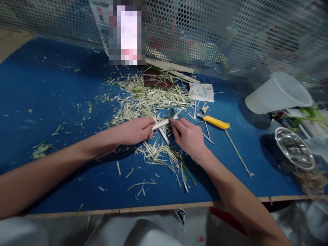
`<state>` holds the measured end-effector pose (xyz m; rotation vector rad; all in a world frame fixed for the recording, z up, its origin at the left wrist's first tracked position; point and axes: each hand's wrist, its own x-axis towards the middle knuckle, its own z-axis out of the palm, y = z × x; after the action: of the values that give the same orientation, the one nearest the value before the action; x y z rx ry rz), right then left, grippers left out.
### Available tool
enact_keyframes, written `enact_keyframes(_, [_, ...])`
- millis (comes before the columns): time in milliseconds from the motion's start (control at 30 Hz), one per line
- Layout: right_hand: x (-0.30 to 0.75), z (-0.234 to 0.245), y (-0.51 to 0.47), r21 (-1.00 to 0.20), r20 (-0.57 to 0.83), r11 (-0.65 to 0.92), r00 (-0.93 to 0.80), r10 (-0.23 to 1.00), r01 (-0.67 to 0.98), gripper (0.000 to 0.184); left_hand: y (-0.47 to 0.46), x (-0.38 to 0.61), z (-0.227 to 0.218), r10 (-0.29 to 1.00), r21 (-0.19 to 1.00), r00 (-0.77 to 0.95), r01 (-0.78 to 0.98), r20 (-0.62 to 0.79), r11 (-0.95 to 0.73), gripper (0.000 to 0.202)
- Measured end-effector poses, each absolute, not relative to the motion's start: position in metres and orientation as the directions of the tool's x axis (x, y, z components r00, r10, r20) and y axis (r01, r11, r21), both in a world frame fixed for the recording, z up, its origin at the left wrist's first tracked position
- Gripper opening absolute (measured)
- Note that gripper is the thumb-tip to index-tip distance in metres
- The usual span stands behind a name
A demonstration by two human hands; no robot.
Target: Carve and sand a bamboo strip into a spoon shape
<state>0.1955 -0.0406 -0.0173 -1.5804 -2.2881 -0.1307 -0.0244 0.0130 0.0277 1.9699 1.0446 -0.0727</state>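
My left hand [137,130] is closed around one end of a pale, flat plant strip [162,123], which points up to the right. At the strip's other end my right hand [189,135] is closed in a pinch. A small dark, flat piece [171,112] stands up at its fingertips against the strip; its kind is unclear. Under and beyond both hands lies a pile of pale green plant shavings [151,97]. To the right of my right hand rests a yellow utility knife [216,122], its blade end towards the pile.
A printed white packet [201,92] lies behind the knife on the blue tabletop [77,188]. At right stand a translucent plastic cup [266,94] and a metal bowl [294,150], beside dry fibres [311,179]. A perforated metal panel [192,37] borders the back, with a blurred-out object before it.
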Motion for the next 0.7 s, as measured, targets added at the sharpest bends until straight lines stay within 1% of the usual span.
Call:
enact_keyframes(100, [0.189,-0.015,-0.045,-0.081,0.322,0.431,-0.385,0.865,0.899,0.038,0.009,-0.021,0.033,0.658,0.623,0.645,0.71,-0.387,-0.329,0.026])
enact_keyframes(167, [0.192,-0.015,-0.043,-0.037,0.323,0.39,-0.358,0.876,0.92,0.038,0.006,-0.019,0.037,0.659,0.592,0.623,0.739,-0.421,-0.32,0.024])
enact_keyframes(233, [0.197,-0.016,-0.04,0.004,0.325,0.313,-0.298,0.897,0.95,0.038,0.005,-0.018,0.038,0.642,0.61,0.625,0.736,-0.444,-0.294,0.025])
enact_keyframes(300, [0.198,-0.016,-0.039,0.031,0.321,0.287,-0.281,0.904,0.958,0.038,0.005,-0.018,0.037,0.626,0.643,0.635,0.719,-0.452,-0.265,0.026])
enact_keyframes(367, [0.193,-0.016,-0.042,0.029,0.318,0.353,-0.344,0.884,0.935,0.038,0.006,-0.019,0.033,0.627,0.658,0.64,0.708,-0.445,-0.256,0.025])
enact_keyframes(433, [0.188,-0.015,-0.044,0.008,0.316,0.445,-0.424,0.849,0.896,0.038,0.008,-0.02,0.03,0.641,0.656,0.642,0.704,-0.422,-0.273,0.025])
enact_keyframes(467, [0.188,-0.015,-0.043,-0.005,0.311,0.466,-0.442,0.841,0.885,0.038,0.008,-0.021,0.029,0.647,0.654,0.642,0.703,-0.412,-0.281,0.025])
enact_keyframes(533, [0.191,-0.015,-0.04,-0.015,0.301,0.423,-0.399,0.866,0.906,0.037,0.009,-0.021,0.028,0.649,0.658,0.64,0.701,-0.412,-0.274,0.025])
enact_keyframes(633, [0.199,-0.016,-0.033,0.018,0.3,0.288,-0.28,0.912,0.958,0.036,0.009,-0.019,0.032,0.638,0.655,0.625,0.716,-0.45,-0.24,0.024])
enact_keyframes(667, [0.199,-0.016,-0.033,0.03,0.301,0.284,-0.279,0.912,0.958,0.037,0.009,-0.019,0.033,0.634,0.649,0.62,0.724,-0.463,-0.234,0.023])
enact_keyframes(700, [0.197,-0.016,-0.033,0.034,0.3,0.312,-0.308,0.903,0.949,0.037,0.01,-0.018,0.034,0.632,0.641,0.614,0.732,-0.473,-0.231,0.023])
